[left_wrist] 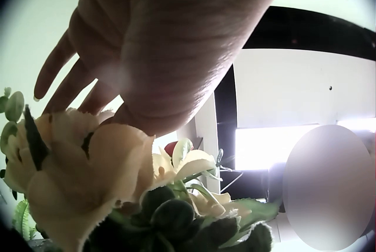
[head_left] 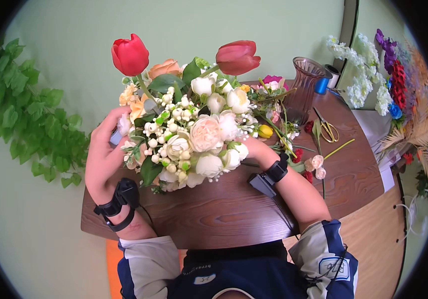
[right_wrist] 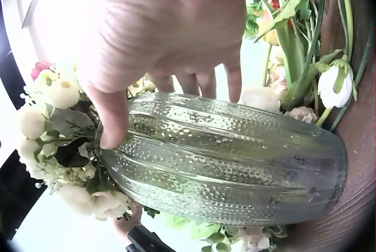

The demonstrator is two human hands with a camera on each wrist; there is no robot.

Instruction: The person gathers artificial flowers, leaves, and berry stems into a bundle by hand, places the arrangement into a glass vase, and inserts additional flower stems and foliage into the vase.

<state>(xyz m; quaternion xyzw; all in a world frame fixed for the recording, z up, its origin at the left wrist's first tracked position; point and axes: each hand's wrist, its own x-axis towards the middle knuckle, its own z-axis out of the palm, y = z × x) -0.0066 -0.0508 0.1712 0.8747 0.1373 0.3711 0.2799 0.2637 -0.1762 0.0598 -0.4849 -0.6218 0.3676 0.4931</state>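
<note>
A full arrangement of cream and white flowers [head_left: 209, 132], with white berries and green leaves, stands in front of the person. Two tulips rise above it, a bright red tulip [head_left: 130, 56] on the left and a duller red tulip [head_left: 238, 57] leaning right. In the right wrist view, the flowers come out of a clear dimpled glass vase [right_wrist: 235, 167]. The right hand [right_wrist: 170, 35] grips this vase near its neck, thumb on the near side and fingers behind. At the arrangement's left side, the left hand [head_left: 101, 152] touches peach blossoms [left_wrist: 88, 176], fingers spread and partly hidden by petals.
Behind on the right stands a tall ribbed vase [head_left: 303, 89]. Gold-handled scissors [head_left: 328, 130], loose stems and small pink roses [head_left: 315, 163] lie on the dark wooden table [head_left: 209, 219]. Leafy vines [head_left: 29, 114] hang on the left wall; more flowers [head_left: 398, 89] stand at far right.
</note>
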